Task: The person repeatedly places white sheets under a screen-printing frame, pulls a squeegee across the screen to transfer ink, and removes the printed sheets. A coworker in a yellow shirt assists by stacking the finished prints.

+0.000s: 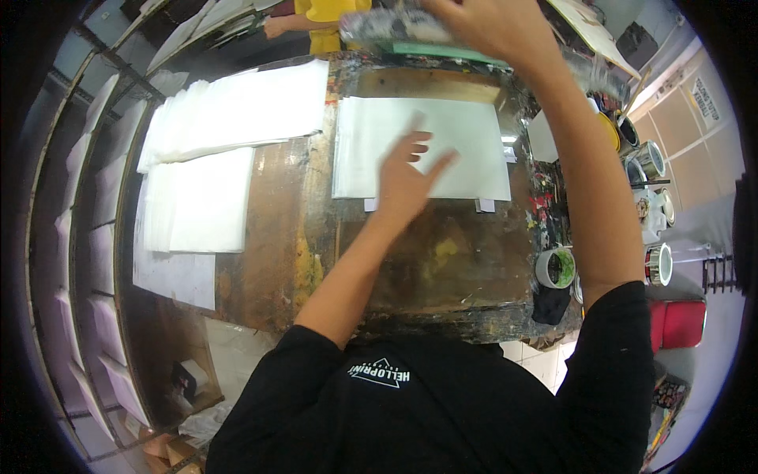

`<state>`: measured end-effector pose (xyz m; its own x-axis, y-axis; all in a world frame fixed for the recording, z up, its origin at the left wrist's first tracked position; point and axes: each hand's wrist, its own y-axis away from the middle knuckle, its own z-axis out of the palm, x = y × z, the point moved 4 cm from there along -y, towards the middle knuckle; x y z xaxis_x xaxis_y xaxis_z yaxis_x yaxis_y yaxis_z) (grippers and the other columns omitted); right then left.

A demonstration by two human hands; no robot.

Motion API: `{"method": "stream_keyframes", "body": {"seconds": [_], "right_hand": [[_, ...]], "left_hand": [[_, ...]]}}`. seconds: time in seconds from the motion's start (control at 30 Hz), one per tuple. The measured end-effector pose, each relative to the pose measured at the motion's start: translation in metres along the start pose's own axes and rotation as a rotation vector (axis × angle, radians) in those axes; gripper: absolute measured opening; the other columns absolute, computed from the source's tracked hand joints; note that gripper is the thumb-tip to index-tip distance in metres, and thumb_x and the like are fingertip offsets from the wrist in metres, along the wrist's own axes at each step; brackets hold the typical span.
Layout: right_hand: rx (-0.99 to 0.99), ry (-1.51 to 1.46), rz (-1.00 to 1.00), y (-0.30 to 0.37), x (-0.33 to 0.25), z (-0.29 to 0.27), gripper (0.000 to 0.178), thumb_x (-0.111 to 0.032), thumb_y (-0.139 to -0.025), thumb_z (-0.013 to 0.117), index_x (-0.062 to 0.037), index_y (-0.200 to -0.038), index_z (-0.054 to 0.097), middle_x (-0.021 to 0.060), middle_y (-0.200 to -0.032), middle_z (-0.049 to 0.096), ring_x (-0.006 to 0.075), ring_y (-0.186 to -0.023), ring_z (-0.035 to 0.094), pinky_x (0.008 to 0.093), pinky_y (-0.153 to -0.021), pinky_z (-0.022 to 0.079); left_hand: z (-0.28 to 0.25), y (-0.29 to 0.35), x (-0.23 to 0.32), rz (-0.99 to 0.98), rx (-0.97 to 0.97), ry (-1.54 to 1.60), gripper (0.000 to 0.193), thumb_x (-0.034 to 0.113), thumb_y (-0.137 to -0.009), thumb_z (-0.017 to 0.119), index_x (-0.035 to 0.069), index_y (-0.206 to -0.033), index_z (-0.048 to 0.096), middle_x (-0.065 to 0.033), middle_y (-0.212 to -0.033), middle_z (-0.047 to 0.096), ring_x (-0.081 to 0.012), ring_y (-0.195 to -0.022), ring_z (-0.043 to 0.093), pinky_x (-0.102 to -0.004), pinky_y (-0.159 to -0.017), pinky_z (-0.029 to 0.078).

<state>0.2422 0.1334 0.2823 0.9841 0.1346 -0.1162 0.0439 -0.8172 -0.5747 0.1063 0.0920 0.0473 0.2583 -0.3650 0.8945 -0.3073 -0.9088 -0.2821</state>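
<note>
My left hand (407, 178) is over a white sheet (458, 150) on the worktable, blurred by motion, its fingers apart and nothing in them. Whether it touches the sheet I cannot tell. Small white tabs (485, 205) stick out along the sheet's near edge. Stretched far forward, my right hand (489, 28) is at the top edge of the view, over a paint-smeared panel with a green strip (450, 52) that looks like a printing screen. Its fingertips are partly cut off, so any grip there is hidden.
Stacks of white sheets (201, 201) lie on the left of the stained wooden table (276, 213). A rack (87, 213) stands beyond them. Cans (649, 160) and a bowl of green stuff (556, 268) line the right. Across the table is a person in yellow (328, 12).
</note>
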Motion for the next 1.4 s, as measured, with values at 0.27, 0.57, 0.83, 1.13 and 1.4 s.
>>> {"method": "stream_keyframes", "body": {"seconds": [0.27,0.57,0.83,1.13,1.4], "right_hand": [[-0.358,-0.015,-0.147,0.146,0.0,0.081,0.034,-0.03,-0.084,0.074,-0.0107,-0.11,0.065,0.0148,-0.102,0.069,0.0367,-0.103,0.063,0.0505,-0.086,0.048],[-0.473,-0.003,-0.022,0.249,-0.016,0.137,0.039,-0.015,-0.079,0.076,-0.0159,-0.117,0.065,0.0054,-0.107,0.067,0.0287,-0.104,0.062,0.0487,-0.089,0.042],[-0.373,0.148,0.003,0.126,0.053,0.236,0.028,-0.021,-0.084,0.072,-0.0164,-0.109,0.063,0.0069,-0.103,0.069,0.0313,-0.101,0.066,0.054,-0.083,0.045],[-0.512,0.148,-0.013,0.031,0.114,0.279,0.038,-0.027,-0.09,0.068,-0.0193,-0.127,0.063,0.0121,-0.112,0.071,0.0345,-0.11,0.068,0.0589,-0.094,0.048],[-0.437,0.143,-0.071,0.149,0.033,0.186,0.03,-0.027,-0.087,0.07,-0.0114,-0.111,0.062,0.0117,-0.101,0.068,0.0339,-0.096,0.068,0.0535,-0.08,0.051]], "left_hand": [[-0.078,0.043,-0.007,-0.161,-0.024,0.126,0.108,0.051,-0.064,0.097,-0.008,-0.143,0.054,-0.024,-0.125,0.07,-0.0297,-0.117,0.068,-0.0387,-0.105,0.05],[-0.058,0.097,-0.071,0.052,0.074,-0.661,0.114,0.073,-0.055,0.086,-0.001,-0.139,0.064,-0.004,-0.095,0.051,-0.0226,-0.093,0.049,-0.043,-0.092,0.031],[-0.061,0.096,-0.071,0.069,0.039,-0.629,0.112,0.071,-0.057,0.085,-0.001,-0.139,0.063,-0.0034,-0.094,0.053,-0.0209,-0.091,0.051,-0.0407,-0.091,0.032],[-0.062,0.096,-0.063,0.087,0.096,-0.49,0.114,0.069,-0.064,0.083,-0.002,-0.149,0.053,-0.0038,-0.081,0.053,-0.0211,-0.08,0.05,-0.0395,-0.088,0.033],[-0.061,0.098,-0.063,0.118,0.09,-0.518,0.11,0.066,-0.072,0.08,-0.007,-0.149,0.05,-0.0052,-0.08,0.056,-0.0215,-0.077,0.05,-0.039,-0.09,0.035]]}}
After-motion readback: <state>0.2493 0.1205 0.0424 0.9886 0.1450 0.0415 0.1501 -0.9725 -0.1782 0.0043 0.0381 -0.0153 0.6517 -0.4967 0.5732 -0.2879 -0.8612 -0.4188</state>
